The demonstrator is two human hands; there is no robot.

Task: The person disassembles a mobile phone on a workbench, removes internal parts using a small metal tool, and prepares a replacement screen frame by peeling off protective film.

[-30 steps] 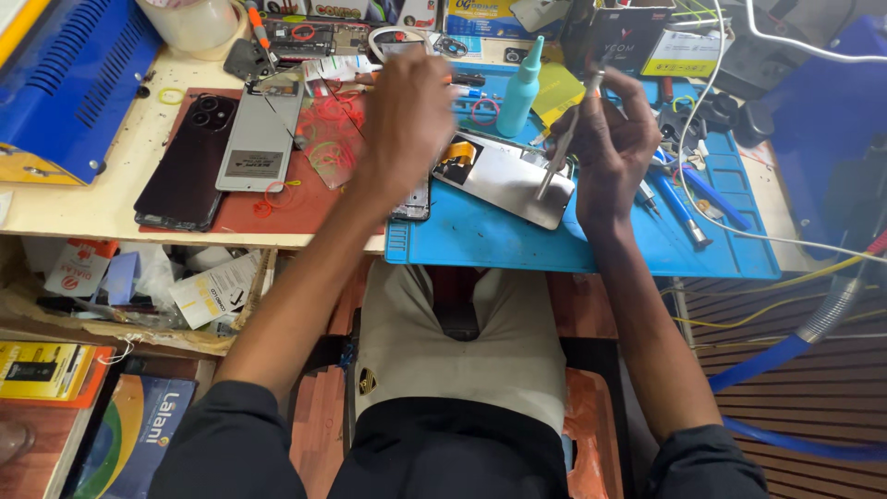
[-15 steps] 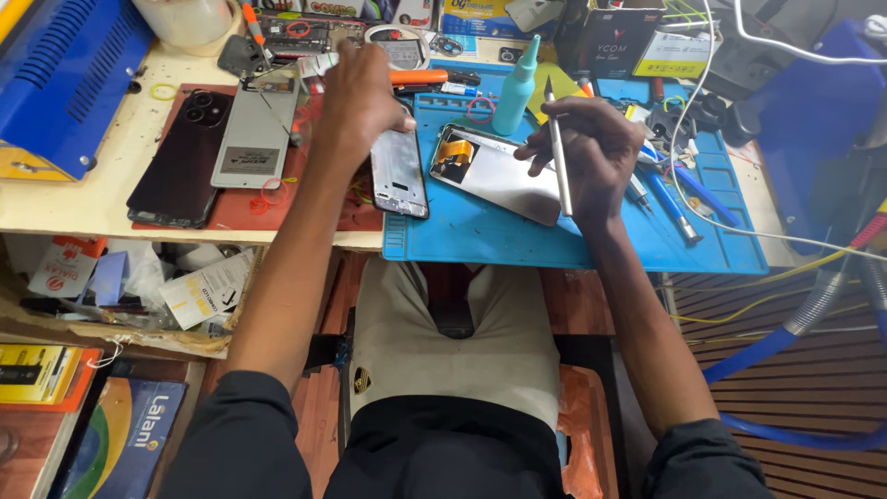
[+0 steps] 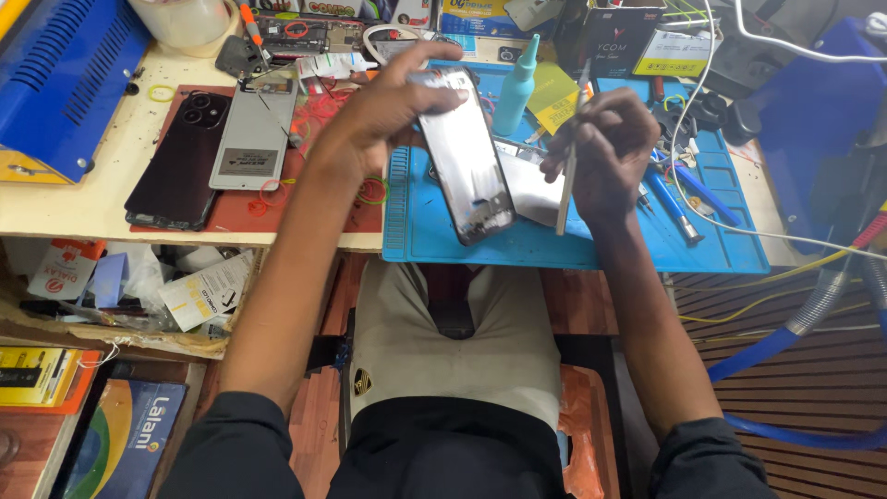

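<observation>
A dark phone panel [image 3: 467,157] is held tilted above the blue work mat [image 3: 462,245], its upper end clamped between the thumb and fingers of the left hand [image 3: 388,115], its lower end pointing toward six o'clock. At three o'clock from the panel, the right hand [image 3: 605,152] is closed around a slim pair of metal tweezers [image 3: 568,176], held nearly upright with the tip just beside the panel's right edge; whether the tip touches it cannot be told. A lighter phone part [image 3: 531,189] lies on the mat behind the panel, mostly hidden. At twelve o'clock a teal squeeze bottle [image 3: 515,88] stands upright, and at nine o'clock, well apart, a black phone [image 3: 180,157] and a grey back cover [image 3: 251,139] lie on a red mat [image 3: 314,208]. For the work in hand to go well, it is judged that the panel should be gripped by its edges only, kept steady over the mat so that anything dropped is caught, and the tweezers brought in at a shallow angle with light pressure.
</observation>
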